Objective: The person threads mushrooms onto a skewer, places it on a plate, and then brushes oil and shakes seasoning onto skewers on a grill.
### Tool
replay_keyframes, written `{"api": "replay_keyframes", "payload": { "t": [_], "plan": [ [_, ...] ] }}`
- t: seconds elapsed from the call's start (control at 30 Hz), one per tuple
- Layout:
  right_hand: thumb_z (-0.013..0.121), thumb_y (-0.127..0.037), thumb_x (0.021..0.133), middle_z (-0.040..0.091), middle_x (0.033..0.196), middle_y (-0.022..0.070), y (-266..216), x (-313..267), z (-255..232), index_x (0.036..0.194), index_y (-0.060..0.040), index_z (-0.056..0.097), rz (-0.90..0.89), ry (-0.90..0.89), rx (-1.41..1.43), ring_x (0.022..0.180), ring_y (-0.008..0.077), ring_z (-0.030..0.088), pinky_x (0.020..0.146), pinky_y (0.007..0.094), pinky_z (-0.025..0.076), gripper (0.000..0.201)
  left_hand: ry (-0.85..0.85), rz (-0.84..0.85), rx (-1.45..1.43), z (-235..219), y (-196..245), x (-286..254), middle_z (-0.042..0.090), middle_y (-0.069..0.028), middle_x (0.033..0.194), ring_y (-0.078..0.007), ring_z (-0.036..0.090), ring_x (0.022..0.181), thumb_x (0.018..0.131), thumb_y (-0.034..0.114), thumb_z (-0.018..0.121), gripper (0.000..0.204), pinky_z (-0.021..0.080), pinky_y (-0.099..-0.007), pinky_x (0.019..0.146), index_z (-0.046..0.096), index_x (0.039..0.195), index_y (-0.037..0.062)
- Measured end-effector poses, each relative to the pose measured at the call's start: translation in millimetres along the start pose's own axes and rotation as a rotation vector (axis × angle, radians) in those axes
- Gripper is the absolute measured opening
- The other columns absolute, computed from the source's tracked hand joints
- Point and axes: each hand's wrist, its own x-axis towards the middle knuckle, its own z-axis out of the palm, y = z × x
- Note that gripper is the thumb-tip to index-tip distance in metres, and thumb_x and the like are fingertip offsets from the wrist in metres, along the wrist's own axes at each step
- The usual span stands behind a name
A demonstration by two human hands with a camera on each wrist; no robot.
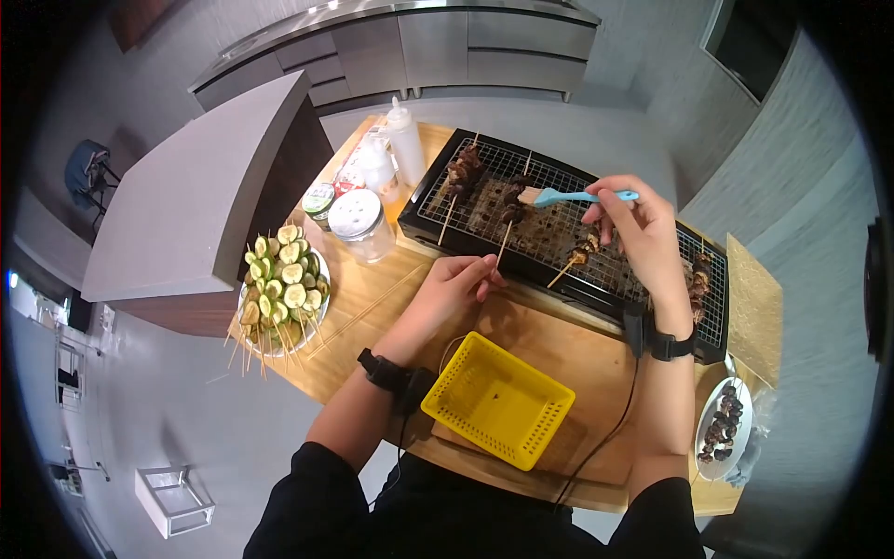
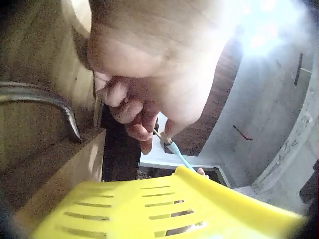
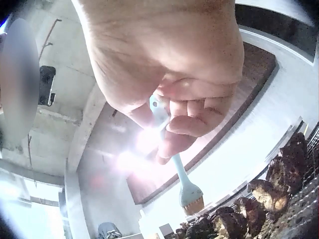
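My right hand (image 1: 641, 224) holds a light-blue basting brush (image 1: 585, 197) by its handle, over the grill (image 1: 521, 263). The brush's bristles meet the dark browned pieces of a skewer (image 1: 514, 191) lying on the wire grate. At the grill's front edge, my left hand (image 1: 454, 291) pinches the bare stick end of that same skewer between thumb and fingers. Other browned skewers lie on the grate: one (image 1: 463, 171) to the left, one (image 1: 585, 250) under the right hand, and more (image 1: 698, 279) at the right end. In the right wrist view the brush (image 3: 188, 191) points down beside charred pieces (image 3: 249, 214).
A yellow basket (image 1: 556, 416) sits on a wooden board (image 1: 596, 373) before me. To the left are zucchini skewers (image 1: 293, 270) on a plate, a lidded jar (image 1: 358, 224) and squeeze bottles (image 1: 404, 144). A white plate (image 1: 705, 419) of dark skewers stands at the right.
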Motion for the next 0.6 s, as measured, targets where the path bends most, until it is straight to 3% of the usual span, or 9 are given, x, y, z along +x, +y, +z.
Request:
{"api": "replay_keyframes", "payload": {
  "t": [0.13,0.33,0.43,0.6],
  "plan": [
    [0.062,-0.014,0.105,0.072,0.084,0.0029,0.5,-3.7,-2.0,0.113,-0.003,0.07,0.004,-0.018,0.031,0.063,0.0034,0.054,0.059,0.0201,0.046,0.016,0.022,0.01,0.057,2.8,-0.1,1.2,0.054,0.0065,0.067,-0.0025,0.047,0.065,0.108,0.033,0.058,0.038,0.033,-0.0195,0.059,0.072,0.09,0.0023],
    [0.064,-0.016,0.104,0.074,0.086,0.0021,9.3,-2.5,3.5,0.118,-0.0048,0.07,-0.022,-0.081,-0.068,0.064,0.0032,0.056,0.06,0.0204,0.045,0.019,0.003,-0.094,0.179,4.4,12.1,-0.1,0.058,0.0046,0.068,-0.0025,0.051,0.064,0.107,0.046,0.055,0.05,0.035,-0.0186,0.059,0.075,0.092,0.0024],
    [0.064,-0.016,0.103,0.075,0.084,0.0014,10.0,-4.5,1.8,0.118,-0.0047,0.071,-0.029,-0.082,-0.12,0.063,0.0028,0.055,0.059,0.0205,0.044,0.019,-0.072,-0.243,0.252,6.8,23.5,7.4,0.064,0.001,0.07,-0.0043,0.051,0.06,0.107,0.051,0.048,0.059,0.032,-0.0197,0.055,0.074,0.095,-0.0007],
    [0.065,-0.016,0.103,0.075,0.082,0.0009,5.8,-7.4,-0.5,0.115,-0.0045,0.072,-0.069,-0.034,-0.165,0.06,0.0021,0.053,0.056,0.0211,0.041,0.018,-0.064,-0.26,0.264,10.4,25.5,12.9,0.067,-0.0026,0.072,-0.0042,0.052,0.059,0.107,0.051,0.049,0.06,0.031,-0.0202,0.053,0.075,0.092,-0.0014]
  ]
}}
